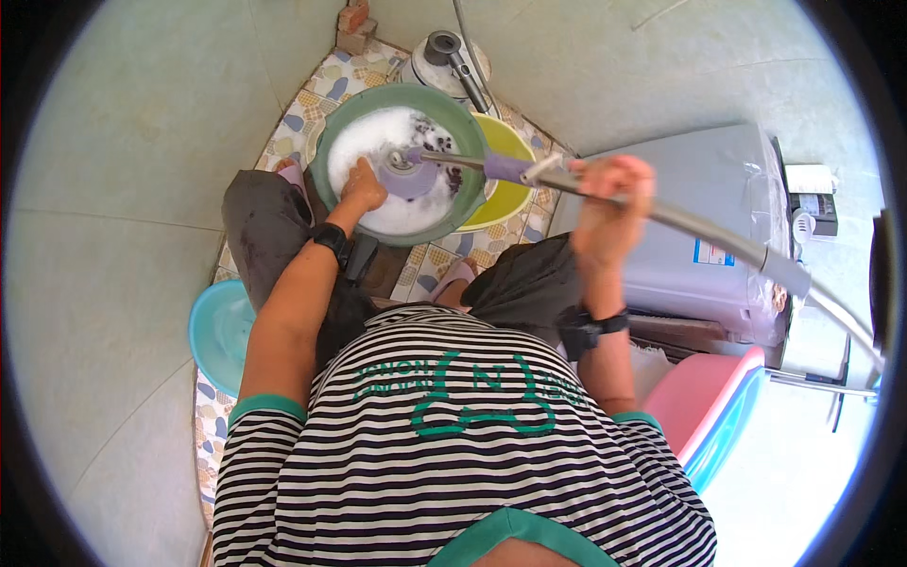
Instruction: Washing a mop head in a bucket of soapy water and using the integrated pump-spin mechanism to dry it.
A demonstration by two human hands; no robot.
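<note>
A green plastic basin [465,122] full of white suds stands on the floor before me. In it rests a mop with a round lilac head plate [418,183], and dark mop fibres [452,181] show through the foam on the right. My right hand [615,186], slightly blurred, grips the metal mop pole [698,225], which slants from the basin up to the right. At the left edge of the plate, my left hand [364,186] reaches down to the suds. Its fingertips are partly hidden, so their hold on the plate cannot be made out.
A yellow-green basin [506,202] sits partly under the green one. Behind stands a white bucket-like container [432,71] with a grey handheld appliance [460,71]. A plastic-wrapped grey appliance [659,212] occupies the right. Turquoise [212,329] and pink [698,400] basins flank me.
</note>
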